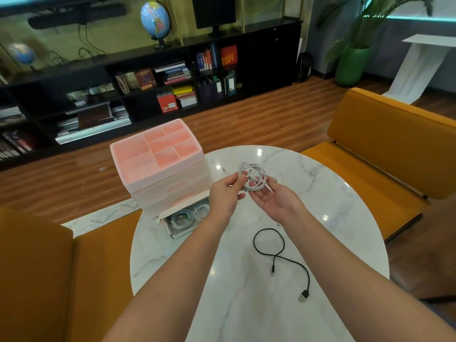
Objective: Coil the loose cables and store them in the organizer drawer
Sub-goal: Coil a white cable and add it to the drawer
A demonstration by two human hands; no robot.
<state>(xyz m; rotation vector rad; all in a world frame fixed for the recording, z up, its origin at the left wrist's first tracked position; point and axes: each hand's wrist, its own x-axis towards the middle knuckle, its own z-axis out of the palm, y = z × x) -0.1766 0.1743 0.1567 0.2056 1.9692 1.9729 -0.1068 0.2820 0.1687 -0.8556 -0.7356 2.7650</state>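
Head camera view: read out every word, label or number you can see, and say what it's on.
"HARD COPY": on the orange book standing in the black shelf.
Book spines, binder labels and the red box sticker: too blurred to read.
No print shows on the white cable, the black cable or the pink organizer.

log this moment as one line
step: coiling | left hand: pinches white cable | right hand: supports it | drawer: open, stored cables inside | black cable: loose on table
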